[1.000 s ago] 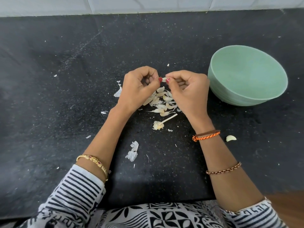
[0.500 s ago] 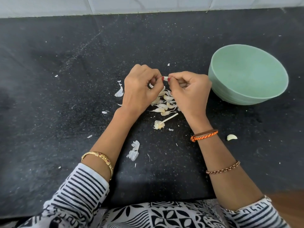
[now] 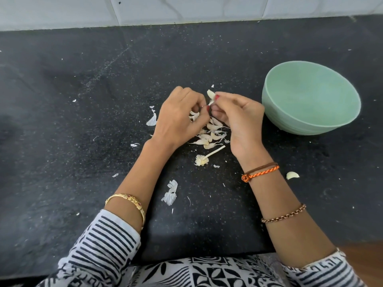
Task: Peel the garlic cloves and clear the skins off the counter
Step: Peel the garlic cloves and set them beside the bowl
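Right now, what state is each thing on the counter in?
Clove in hands: pinched by right hand, skin partly off.
Left hand: fingers curled, holding skins.
Clove pile: lying unpeeled between the wrists.
Green bowl: upright, looks empty.
Lone clove: peeled, lying near the right wrist.
Stem: discarded.

Left hand (image 3: 178, 119): gold bangle (image 3: 126, 201) with small red stones at the wrist; black-and-white striped sleeve (image 3: 99, 245). Right hand (image 3: 240, 119): red-painted nails; brown cord and orange braided thread (image 3: 260, 172) at the wrist; copper-toned chain bracelet (image 3: 284, 214) on the forearm; striped, key-patterned sleeve (image 3: 323, 270). Torso: black-and-white floral-geometric print garment (image 3: 207, 272).
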Action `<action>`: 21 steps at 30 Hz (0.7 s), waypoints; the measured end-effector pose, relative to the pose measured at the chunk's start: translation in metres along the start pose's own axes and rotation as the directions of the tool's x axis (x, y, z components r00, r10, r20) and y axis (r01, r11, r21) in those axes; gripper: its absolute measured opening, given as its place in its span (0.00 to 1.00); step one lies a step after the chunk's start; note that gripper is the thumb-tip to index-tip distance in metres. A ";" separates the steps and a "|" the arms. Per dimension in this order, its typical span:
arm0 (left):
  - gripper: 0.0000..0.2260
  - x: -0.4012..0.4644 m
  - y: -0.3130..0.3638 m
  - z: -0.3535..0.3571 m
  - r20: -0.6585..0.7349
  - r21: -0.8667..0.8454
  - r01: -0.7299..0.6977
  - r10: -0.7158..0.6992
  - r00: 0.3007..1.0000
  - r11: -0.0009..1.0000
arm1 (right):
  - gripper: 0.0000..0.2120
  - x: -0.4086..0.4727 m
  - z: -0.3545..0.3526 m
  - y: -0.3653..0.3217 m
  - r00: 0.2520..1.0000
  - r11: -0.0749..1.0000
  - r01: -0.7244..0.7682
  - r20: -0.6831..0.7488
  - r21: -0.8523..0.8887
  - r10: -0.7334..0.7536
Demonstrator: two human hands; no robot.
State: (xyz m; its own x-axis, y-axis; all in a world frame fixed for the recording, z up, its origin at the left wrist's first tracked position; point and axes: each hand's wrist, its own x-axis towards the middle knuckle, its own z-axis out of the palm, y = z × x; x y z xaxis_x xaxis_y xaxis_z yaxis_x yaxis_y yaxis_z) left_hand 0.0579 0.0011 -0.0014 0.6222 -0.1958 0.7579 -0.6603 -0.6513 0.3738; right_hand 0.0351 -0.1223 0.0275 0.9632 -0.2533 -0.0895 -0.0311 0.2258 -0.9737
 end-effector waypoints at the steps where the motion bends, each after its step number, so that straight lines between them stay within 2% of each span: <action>1: 0.06 -0.002 0.000 0.000 0.049 -0.008 0.018 -0.017 0.999 1.000 | 0.07 0.001 -0.001 -0.002 0.999 0.998 -0.035 -0.014 0.059 0.036; 4: 0.09 -0.004 0.000 0.000 0.136 0.008 0.056 -0.057 0.989 0.998 | 0.07 0.006 -0.006 -0.006 0.997 0.994 -0.002 -0.070 0.107 0.010; 8: 0.16 -0.004 -0.003 -0.002 0.028 0.074 0.102 -0.105 0.994 0.992 | 0.05 0.006 -0.008 -0.003 0.993 0.991 0.115 -0.007 -0.069 -0.116; 10: 0.15 -0.004 -0.008 -0.002 -0.014 0.089 0.183 -0.183 0.983 0.979 | 0.06 0.006 -0.008 -0.002 0.990 0.984 0.142 0.028 -0.104 -0.140; 11: 0.12 -0.004 -0.010 -0.003 -0.017 0.053 0.237 -0.237 0.971 0.970 | 0.06 0.006 -0.008 -0.002 0.987 0.980 0.159 0.036 -0.119 -0.156; 13: 0.06 -0.001 -0.006 -0.005 -0.011 -0.129 0.362 -0.366 0.930 0.923 | 0.07 0.007 -0.008 -0.001 0.982 0.971 0.191 0.044 -0.146 -0.186; 15: 0.02 0.002 0.000 -0.007 0.047 -0.337 0.464 -0.478 0.877 0.819 | 0.07 0.007 -0.009 0.002 0.975 0.962 0.220 0.052 -0.163 -0.214; 19: 0.05 0.006 0.010 -0.008 0.194 -0.554 0.532 -0.522 0.830 0.640 | 0.07 0.007 -0.008 0.007 0.957 0.937 0.289 0.092 -0.195 -0.276; 21: 0.06 0.007 0.013 -0.008 0.210 -0.580 0.561 -0.557 0.803 0.591 | 0.08 0.007 -0.008 0.008 0.948 0.926 0.316 0.099 -0.207 -0.302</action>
State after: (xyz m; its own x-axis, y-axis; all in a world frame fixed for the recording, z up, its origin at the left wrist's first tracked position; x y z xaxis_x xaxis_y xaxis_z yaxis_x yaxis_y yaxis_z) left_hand 0.0503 -0.0030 0.0133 0.9561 0.0520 0.2884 -0.2846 -0.0698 0.9561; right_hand 0.0392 -0.1292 0.0174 0.9490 -0.2156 0.2299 0.2206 -0.0663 -0.9731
